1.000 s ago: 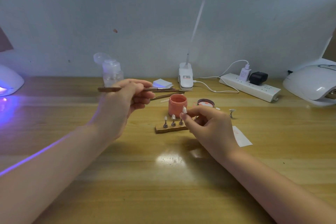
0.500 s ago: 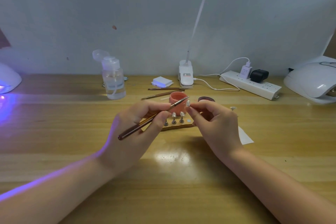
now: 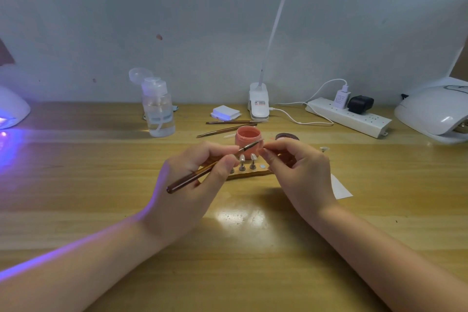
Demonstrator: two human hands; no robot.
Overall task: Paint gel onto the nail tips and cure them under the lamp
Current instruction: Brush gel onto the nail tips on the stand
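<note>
The desk [image 3: 101, 210] is honey-yellow wood with lengthwise grain, washed violet at the left of the frame beside a glowing white lamp [image 3: 11, 109]. At centre stand a coral-pink jar [image 3: 247, 138] and a dark brown brush [image 3: 200, 175]. At upper right lie a white power strip [image 3: 354, 119] with a black plug [image 3: 360, 104], and another white lamp [image 3: 435, 111].

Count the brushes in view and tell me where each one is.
3: one brush held in the left hand, and two spare brushes lying on the desk behind the pink jar. None appears hidden.
</note>
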